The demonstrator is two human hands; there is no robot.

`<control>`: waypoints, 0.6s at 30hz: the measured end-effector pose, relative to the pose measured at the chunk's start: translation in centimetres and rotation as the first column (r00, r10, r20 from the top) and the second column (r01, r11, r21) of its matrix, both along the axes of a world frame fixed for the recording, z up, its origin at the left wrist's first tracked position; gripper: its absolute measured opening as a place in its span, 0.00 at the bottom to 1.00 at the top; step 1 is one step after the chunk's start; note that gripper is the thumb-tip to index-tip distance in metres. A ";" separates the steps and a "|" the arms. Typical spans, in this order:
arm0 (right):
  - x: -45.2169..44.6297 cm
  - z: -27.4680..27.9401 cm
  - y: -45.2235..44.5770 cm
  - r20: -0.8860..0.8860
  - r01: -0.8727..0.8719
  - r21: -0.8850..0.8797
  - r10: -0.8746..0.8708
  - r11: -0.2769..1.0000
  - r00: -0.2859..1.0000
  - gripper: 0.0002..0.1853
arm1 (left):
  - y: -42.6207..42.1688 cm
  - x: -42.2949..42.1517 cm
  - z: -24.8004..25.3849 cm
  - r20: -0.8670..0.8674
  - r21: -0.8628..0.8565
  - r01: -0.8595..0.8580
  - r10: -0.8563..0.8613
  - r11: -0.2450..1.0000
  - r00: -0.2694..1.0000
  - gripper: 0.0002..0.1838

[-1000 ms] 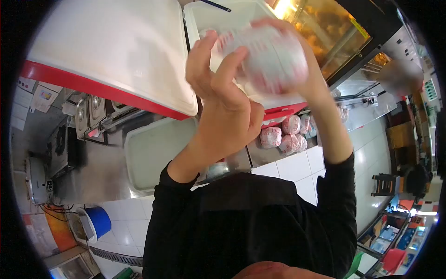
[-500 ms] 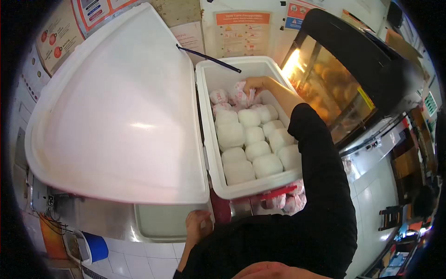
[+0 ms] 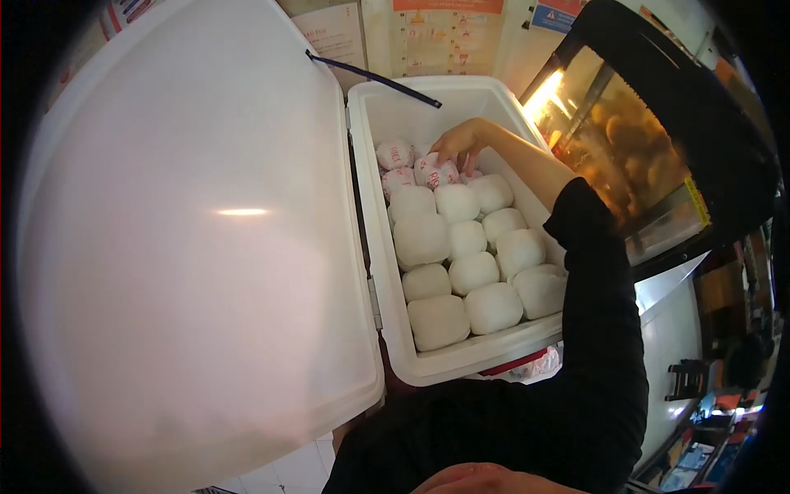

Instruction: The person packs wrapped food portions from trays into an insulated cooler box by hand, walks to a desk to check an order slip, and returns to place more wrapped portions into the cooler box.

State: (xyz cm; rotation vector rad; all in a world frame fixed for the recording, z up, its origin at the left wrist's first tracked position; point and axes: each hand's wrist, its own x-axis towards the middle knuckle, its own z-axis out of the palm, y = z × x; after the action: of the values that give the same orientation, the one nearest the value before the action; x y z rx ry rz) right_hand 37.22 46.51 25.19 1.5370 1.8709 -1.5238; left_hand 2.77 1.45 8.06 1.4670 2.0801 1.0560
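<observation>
My right hand (image 3: 459,142) reaches into the far end of a white cool box (image 3: 476,359). Its fingers are curled over a round paper-wrapped bundle with red print (image 3: 436,171), which sits among similar bundles. Another printed bundle (image 3: 395,154) lies to its left against the box wall. Several plain white rounded packs (image 3: 422,239) fill the nearer part of the box, packed close together. What is inside the wrappers is hidden. My left hand is out of sight behind the open lid; only a bit of wrist shows below the lid's edge.
The big white lid (image 3: 197,247) stands open on the left, with a black strap (image 3: 374,76) joining it to the box. To the right is a lit glass-fronted display cabinet (image 3: 617,152) with browned food inside. Printed notices (image 3: 448,37) hang on the wall behind.
The printed bundle in my right hand has come down among the others and looks less crumpled. My left hand has gone from view behind the lid. The view has moved closer to the box.
</observation>
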 end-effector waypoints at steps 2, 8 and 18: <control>-0.9 -0.5 -0.4 0.101 0.077 -0.008 -0.075 0.997 0.992 0.42 | -0.3 -0.4 -0.4 0.028 -0.032 -0.008 0.009 0.999 1.000 0.18; -1.3 -2.0 -1.4 0.227 0.002 0.096 -0.024 0.995 0.974 0.41 | -1.1 -2.3 -3.2 0.235 -0.151 -0.060 0.095 0.987 0.967 0.19; -5.5 3.8 -3.7 0.507 -0.443 0.601 0.111 0.665 0.855 0.29 | 4.7 5.2 2.2 0.241 -0.200 0.749 -0.709 0.632 0.663 0.15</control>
State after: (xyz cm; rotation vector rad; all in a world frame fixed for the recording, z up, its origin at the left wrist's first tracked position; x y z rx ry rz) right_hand 31.71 42.77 28.95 1.5493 2.3753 -0.2403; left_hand 7.99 6.16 10.22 1.7710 1.2254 0.4755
